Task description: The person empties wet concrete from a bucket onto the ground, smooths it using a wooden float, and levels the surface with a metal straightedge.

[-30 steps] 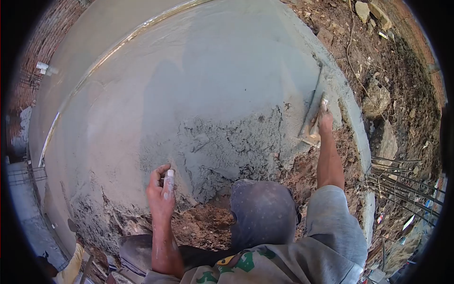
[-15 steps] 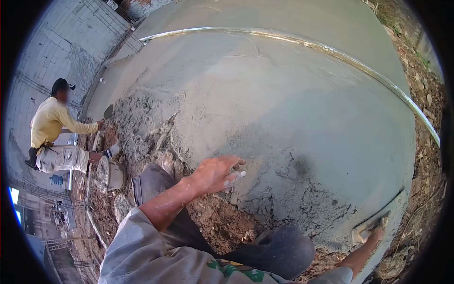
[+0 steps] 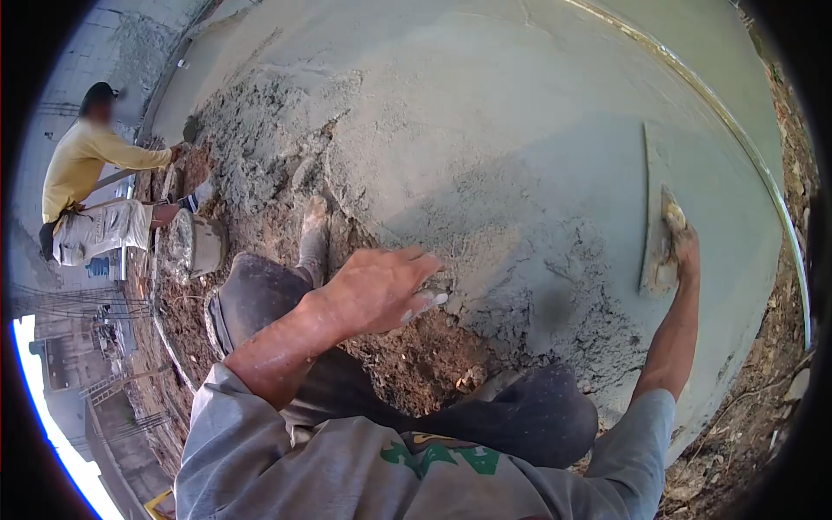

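Observation:
My right hand (image 3: 684, 241) is wrapped round the handle of a long rectangular float (image 3: 654, 186), which lies on the smooth wet concrete (image 3: 572, 165) at the right. The float's long side points away from me. My left hand (image 3: 379, 290) hangs over the ground in front of my knees, its fingers loosely bent and the thumb apart. Grey paste marks its thumb, and I see nothing in it. Between the hands, the concrete is rough and lumpy near the bare soil (image 3: 416, 360).
A co-worker (image 3: 95, 165) in a yellow shirt crouches at the left with a trowel (image 3: 191, 128) near the rough concrete. A cement-caked bucket (image 3: 208, 245) stands on the soil. A long pale strip (image 3: 728, 117) crosses the concrete, and an earth bank (image 3: 797, 165) borders the right side.
My right hand has carried the float from the slab's near right edge forward onto the smooth concrete. The view has shifted, and my left hand stays in front of my knees.

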Available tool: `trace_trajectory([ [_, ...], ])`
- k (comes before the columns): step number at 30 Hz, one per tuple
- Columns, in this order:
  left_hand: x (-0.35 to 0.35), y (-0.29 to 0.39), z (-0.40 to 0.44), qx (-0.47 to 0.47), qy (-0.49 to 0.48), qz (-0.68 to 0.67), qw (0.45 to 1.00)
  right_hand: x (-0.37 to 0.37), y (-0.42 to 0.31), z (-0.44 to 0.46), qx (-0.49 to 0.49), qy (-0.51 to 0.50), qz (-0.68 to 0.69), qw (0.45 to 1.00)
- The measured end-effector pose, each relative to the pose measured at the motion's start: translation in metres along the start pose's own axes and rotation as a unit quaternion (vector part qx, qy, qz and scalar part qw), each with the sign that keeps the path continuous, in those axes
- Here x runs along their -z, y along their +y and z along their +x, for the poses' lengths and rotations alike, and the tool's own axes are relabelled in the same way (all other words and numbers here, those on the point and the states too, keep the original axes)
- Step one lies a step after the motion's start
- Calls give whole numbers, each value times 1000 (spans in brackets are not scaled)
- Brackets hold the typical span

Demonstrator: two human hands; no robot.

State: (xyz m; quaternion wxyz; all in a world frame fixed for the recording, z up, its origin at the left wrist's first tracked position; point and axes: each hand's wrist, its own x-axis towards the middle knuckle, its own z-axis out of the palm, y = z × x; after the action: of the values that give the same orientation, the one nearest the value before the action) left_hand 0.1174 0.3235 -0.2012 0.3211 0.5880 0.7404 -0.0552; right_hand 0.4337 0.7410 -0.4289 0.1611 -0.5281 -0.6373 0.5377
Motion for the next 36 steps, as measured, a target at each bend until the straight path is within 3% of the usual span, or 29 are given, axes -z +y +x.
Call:
trace_trajectory([
  [2,3,1,-4,1,1,7,1000,-55,-34,-2,31,-10,-163,986],
  [3,3,4,-6,-4,1,3,1000,-78,-44,-4,-8,-57,-174,983],
  [4,4,5,-10,-7,6,3,1000,-102,-46,-6,27,-52,-198,978],
  [6,3,8,-12,-12,10,-8,1000,-139,-64,-27,18,-141,-222,965],
  [8,1,10,-15,-19,11,-29,999,-167,-56,-52,132,-189,-260,938],
  [9,-2,9,-16,-27,17,-28,999,-178,-58,-67,129,-236,-296,917],
  [12,-9,9,-16,-40,16,-22,999,-189,-43,-117,148,-357,-322,864],
  [21,-6,19,-16,-53,-1,-25,998,-146,28,-245,153,-438,-442,768],
  [23,-6,18,-19,-62,-4,-35,997,-125,25,-248,140,-448,-423,775],
  [26,-6,15,-30,-51,-25,-47,997,-126,-35,-240,75,-391,-402,825],
  [29,-7,11,-42,-60,-5,-61,996,-178,-67,-207,110,-400,-255,873],
  [31,-3,8,-48,-70,25,-69,995,-240,-80,-194,19,-417,-177,891],
  [33,0,4,-53,-57,35,-81,994,-301,-80,-199,171,-399,-135,891],
  [35,1,3,-55,-39,37,-77,996,-346,-81,-208,226,-452,-192,842],
  [36,2,3,-54,-44,35,-84,995,-362,-96,-212,202,-471,-238,825],
])
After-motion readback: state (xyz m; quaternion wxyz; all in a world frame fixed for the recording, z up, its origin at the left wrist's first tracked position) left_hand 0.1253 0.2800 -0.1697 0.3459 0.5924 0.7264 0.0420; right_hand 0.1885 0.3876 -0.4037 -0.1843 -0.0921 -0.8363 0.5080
